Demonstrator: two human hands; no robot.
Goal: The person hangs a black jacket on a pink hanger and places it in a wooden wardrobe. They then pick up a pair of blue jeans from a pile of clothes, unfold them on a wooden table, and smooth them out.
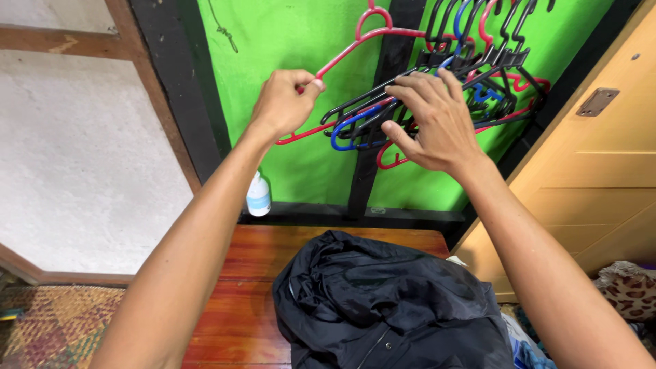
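**A:** Your left hand (pixel 283 102) is pinched shut on the sloping shoulder of the red plastic clothes hanger (pixel 355 51), which hangs by its hook against the bright green wall panel (pixel 287 41). Hold it close to the bend rather than out at the tip, so it doesn't twist in your fingers.

**B:** And the other one?

**A:** Your right hand (pixel 437 126) is open, fingers spread across the tangled bunch of black, blue and red plastic hangers (pixel 478 82) just beside the red one. It presses on them and grips nothing. Lay it flat like that: its job, as I judge it, is to pin the bunch back while the red hanger comes away.

**B:** What could catch?

**A:** The red hanger's lower bar runs in behind the black arms near your right thumb. I can't tell whether they are hooked together or only overlapping. Ease it sideways and upward off its hook; a hard pull would likely drag the whole bunch along.

**B:** Anything below?

**A:** A crumpled black jacket (pixel 383 301) lies on the reddish wooden surface (pixel 239 301) under your arms, and a small white bottle (pixel 258 195) stands at the wall's foot, well apart from both hands.
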